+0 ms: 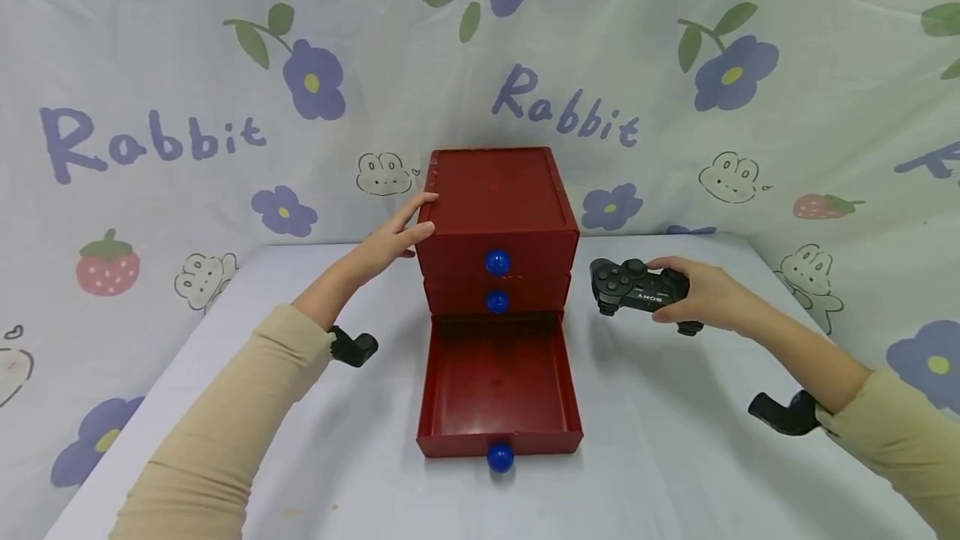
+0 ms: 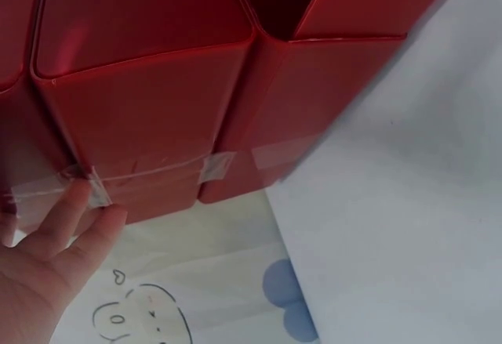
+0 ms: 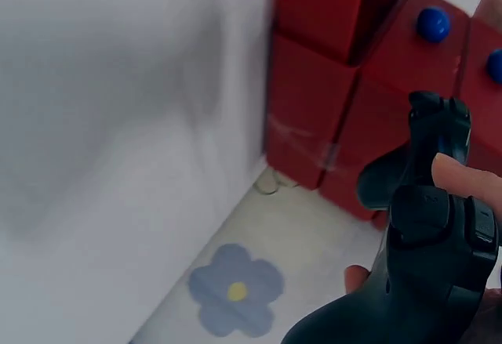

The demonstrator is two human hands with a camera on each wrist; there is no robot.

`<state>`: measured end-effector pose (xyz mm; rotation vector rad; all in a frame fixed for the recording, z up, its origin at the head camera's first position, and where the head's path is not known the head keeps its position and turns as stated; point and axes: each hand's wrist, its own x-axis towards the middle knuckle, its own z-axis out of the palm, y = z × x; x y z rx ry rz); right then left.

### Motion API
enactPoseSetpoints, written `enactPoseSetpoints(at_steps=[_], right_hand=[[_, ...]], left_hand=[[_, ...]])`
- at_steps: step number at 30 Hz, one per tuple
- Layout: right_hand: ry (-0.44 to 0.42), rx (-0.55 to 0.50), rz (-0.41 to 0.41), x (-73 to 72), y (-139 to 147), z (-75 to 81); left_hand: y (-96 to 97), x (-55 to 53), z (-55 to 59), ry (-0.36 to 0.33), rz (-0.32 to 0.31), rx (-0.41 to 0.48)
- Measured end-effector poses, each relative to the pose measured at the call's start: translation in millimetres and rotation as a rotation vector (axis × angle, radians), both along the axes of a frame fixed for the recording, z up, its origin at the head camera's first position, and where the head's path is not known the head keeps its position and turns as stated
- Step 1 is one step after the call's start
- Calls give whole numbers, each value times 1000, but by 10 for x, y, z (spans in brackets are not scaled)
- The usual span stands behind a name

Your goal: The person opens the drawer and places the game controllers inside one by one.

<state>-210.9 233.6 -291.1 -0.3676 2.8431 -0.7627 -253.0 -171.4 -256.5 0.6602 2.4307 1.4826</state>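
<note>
A red drawer unit (image 1: 495,190) with blue round knobs stands on the white table. Its bottom drawer (image 1: 498,390) is pulled out toward me and holds nothing, while the two drawers above are closed. My left hand (image 1: 382,244) rests against the unit's upper left side, fingers extended; in the left wrist view the fingertips (image 2: 78,191) touch the side near strips of clear tape. To the right of the unit, my right hand (image 1: 705,294) grips a black Sony game controller (image 1: 633,286) by one end, above the table. The right wrist view shows the controller (image 3: 423,266) close up.
A white cloth covers the table (image 1: 337,457). Behind it hangs a curtain (image 1: 390,65) printed with flowers, rabbits and strawberries. Black curved pieces (image 1: 352,347) are worn at both wrists. The open drawer's front knob (image 1: 500,457) sticks out toward the near side.
</note>
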Motion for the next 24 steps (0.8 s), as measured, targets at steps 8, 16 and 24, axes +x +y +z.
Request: enactPoseSetpoints(at_steps=[8,16,24], right_hand=[[-41,-30,43,186,-172,93],[-57,-53,101,336,-296,120],[-38,-85,184,454,-471,134]], left_hand=[[-6,1,-2,-1,4,-1],[-3,10,3,6,10,-9],[6,3,0,2,9,-1]])
